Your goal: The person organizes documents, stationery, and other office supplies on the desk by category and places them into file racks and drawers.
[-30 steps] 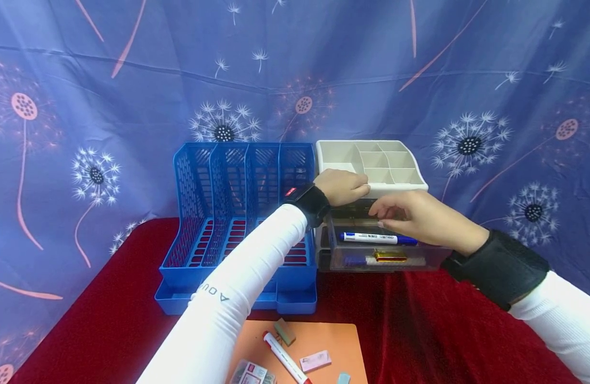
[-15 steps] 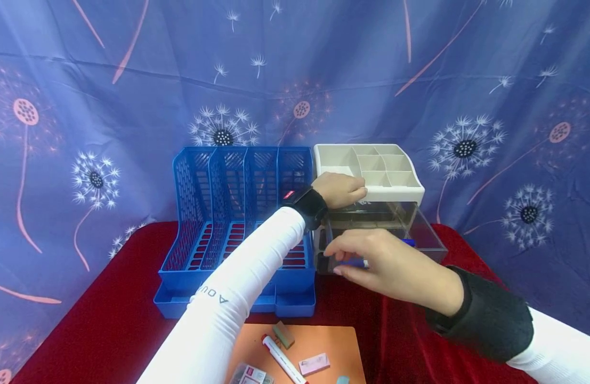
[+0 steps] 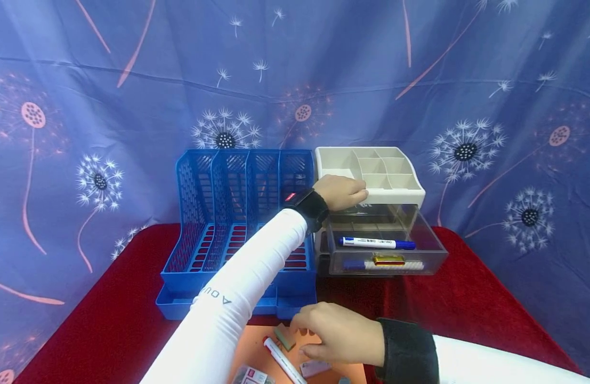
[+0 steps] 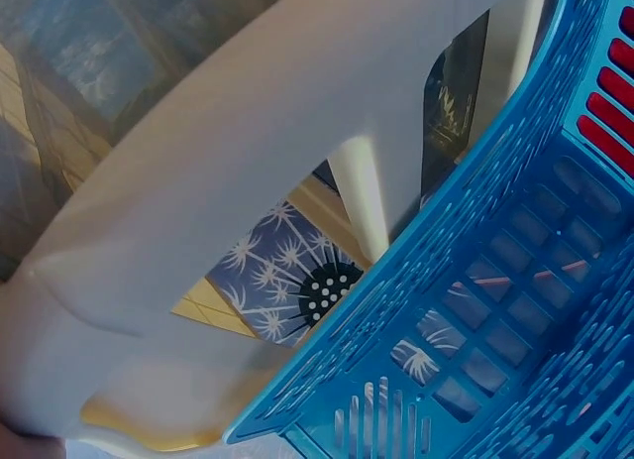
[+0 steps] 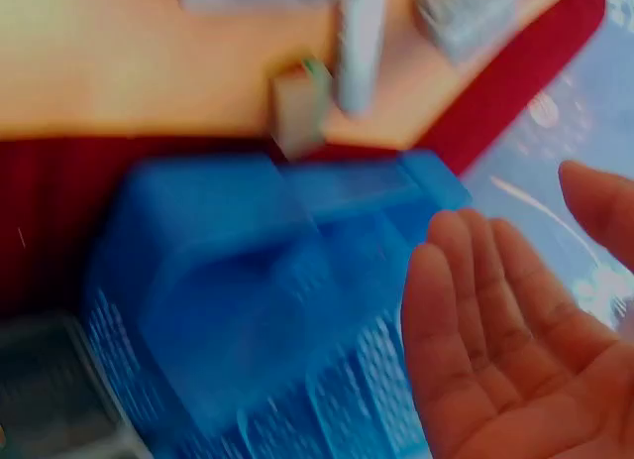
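My left hand (image 3: 340,192) holds the front left edge of the white desk organizer (image 3: 394,196), its fingers bent over the rim. Below that rim the organizer's clear drawer (image 3: 431,261) stands pulled out. A blue marker (image 3: 376,243) lies in it, and a second one shows behind the drawer front with its gold handle. My right hand (image 3: 340,333) hovers over the orange mat (image 3: 249,341), palm bare in the right wrist view, fingers loosely bent. Beneath and beside it are a green-and-tan eraser (image 3: 285,337), a pink eraser (image 3: 315,368) and a red-capped marker (image 3: 284,360).
A blue file rack (image 3: 237,272) with several slots stands left of the organizer, with a shallow front trough. A clear box (image 3: 252,375) with a label lies at the mat's front. Dark red cloth (image 3: 482,298) covers the table; a blue dandelion curtain (image 3: 295,53) hangs behind.
My right hand has moved from inside the open drawer, out past its front, then down and left to above the mat. The blue marker stays in the drawer. My left hand keeps its place.
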### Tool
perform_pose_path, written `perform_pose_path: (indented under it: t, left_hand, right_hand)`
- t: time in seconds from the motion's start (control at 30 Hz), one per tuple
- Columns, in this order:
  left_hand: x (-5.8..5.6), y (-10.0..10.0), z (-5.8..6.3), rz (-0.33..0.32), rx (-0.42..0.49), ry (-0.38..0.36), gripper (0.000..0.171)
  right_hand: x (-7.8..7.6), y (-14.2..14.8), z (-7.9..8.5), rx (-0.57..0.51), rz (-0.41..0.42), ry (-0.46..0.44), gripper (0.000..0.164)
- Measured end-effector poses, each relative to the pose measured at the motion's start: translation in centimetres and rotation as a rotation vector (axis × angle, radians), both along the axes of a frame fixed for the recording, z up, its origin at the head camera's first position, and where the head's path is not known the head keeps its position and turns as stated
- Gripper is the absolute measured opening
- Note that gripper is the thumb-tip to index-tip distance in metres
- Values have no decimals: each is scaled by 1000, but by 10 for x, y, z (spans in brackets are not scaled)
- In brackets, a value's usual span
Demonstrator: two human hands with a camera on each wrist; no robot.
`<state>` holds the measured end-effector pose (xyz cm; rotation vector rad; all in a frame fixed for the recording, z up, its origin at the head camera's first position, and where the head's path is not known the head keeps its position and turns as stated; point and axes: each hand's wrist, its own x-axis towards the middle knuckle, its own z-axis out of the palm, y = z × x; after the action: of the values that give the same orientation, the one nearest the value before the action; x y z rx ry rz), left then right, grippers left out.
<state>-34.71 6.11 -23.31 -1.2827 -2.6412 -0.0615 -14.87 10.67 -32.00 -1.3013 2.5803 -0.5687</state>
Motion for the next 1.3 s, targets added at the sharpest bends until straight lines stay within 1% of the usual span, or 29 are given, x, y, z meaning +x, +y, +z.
perform_pose_path:
  t: [0.1,0.2,0.27,0.3,0.37,0.43,0.5,0.53,0.67,0.73,0.9,0.97,1.13,1.3]
  left_hand:
    - [0,1,0,0,0,5,28]
    - [2,1,1,3,-3,-5,28]
    - [3,1,2,9,-6,-9,29]
    - [3,0,3,13,-8,-10,29]
    - [4,0,4,17,-10,-9,29]
    - [4,0,5,18,-8,-8,29]
    - [5,-1,5,15,-9,-7,29]
    - [5,-1,5,13,-8,-8,29]
    - [4,-1,4,10,-13,1,29]
    - [4,0,3,9,-12,5,29]
    - [3,-1,2,13,-8,14,29]
    - [2,-2,2,14,-7,16,29]
    - [2,-1,2,6,-10,14,30]
    - [1,0,2,13,-24,29,30]
  right_hand:
    - [-2,-4,-19,35,-9,25,22]
    - [-1,-8,-35,68,6,86,26]
    - [-1,-9,-42,93,7,110,36]
    - [0,-10,-45,102,-1,112,39]
    - [0,-12,-51,121,-9,119,51]
    - [-1,-13,-56,131,-27,97,63]
    - [-1,-15,-61,134,-40,82,67]
    - [-1,-15,-63,133,-36,72,72]
    - [-1,-17,-73,114,-42,43,76]
    - [-3,-16,-75,103,-54,15,68]
    - [-8,-21,-78,111,-111,-70,37]
    - [-8,-25,-79,99,-126,-88,30]
    - [-4,-32,-82,66,-143,-46,26]
    - [-3,-37,-85,89,-156,-22,24]
